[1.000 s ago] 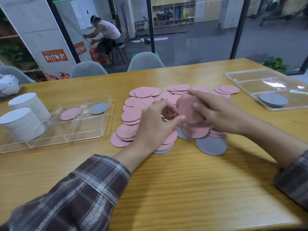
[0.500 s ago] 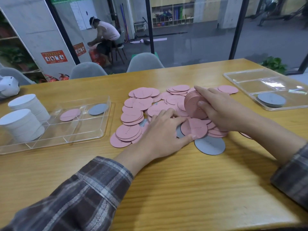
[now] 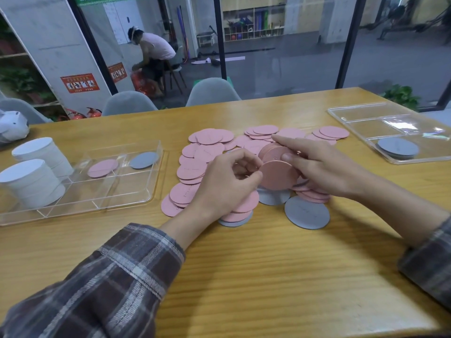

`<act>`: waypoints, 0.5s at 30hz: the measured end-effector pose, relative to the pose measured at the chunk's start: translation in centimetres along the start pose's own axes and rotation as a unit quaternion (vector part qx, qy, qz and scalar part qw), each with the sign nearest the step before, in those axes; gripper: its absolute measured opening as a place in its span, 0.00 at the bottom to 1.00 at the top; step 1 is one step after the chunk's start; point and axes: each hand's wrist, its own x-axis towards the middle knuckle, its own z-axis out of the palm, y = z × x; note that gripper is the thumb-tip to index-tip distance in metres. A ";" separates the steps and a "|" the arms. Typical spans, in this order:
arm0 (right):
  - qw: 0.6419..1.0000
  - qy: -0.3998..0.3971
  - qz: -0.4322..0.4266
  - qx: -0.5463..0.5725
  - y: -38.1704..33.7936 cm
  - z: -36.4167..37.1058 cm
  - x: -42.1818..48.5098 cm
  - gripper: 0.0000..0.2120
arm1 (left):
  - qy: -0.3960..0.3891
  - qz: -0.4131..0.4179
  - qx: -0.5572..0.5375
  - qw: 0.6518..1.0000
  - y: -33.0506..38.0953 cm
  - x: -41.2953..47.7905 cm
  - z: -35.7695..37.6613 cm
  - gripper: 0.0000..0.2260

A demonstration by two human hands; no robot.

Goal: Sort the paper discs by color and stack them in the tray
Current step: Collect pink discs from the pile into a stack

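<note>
The wooden table (image 3: 244, 276) has room for a clear tray on each side, so either hand has a drop-off close by. The left tray (image 3: 97, 200) keeps one pink disc (image 3: 103, 168) and one grey disc (image 3: 144, 160) in separate compartments, likely as colour markers, with two white stacks (image 3: 31, 184) at its left end. The right tray (image 3: 361, 112) holds a small grey stack (image 3: 397, 148). Between the trays the loose pile (image 3: 210, 137) of pink discs lies spread flat, with a large grey disc (image 3: 307, 213) at its near edge. Your right hand (image 3: 317, 167) clasps a bundle (image 3: 272, 151) of pink discs on edge, thumb on its face, which squares them up. Your left hand (image 3: 224, 184) pinches a single pink disc (image 3: 278, 175) by its rim against the bundle, I judge to add it. The red signs (image 3: 80, 83) behind the glass carry writing too small to read.
</note>
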 end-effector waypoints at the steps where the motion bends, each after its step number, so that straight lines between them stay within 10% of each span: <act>1: 1.000 0.000 0.004 0.015 -0.1 0.0 0.0 0.20 | 0.008 -0.003 -0.009 1.000 0.0 0.0 0.0 0.07; 15: 0.998 -0.051 0.000 0.023 -0.2 1.0 -0.4 0.21 | 0.094 0.144 0.060 0.983 0.2 -0.1 0.4 0.06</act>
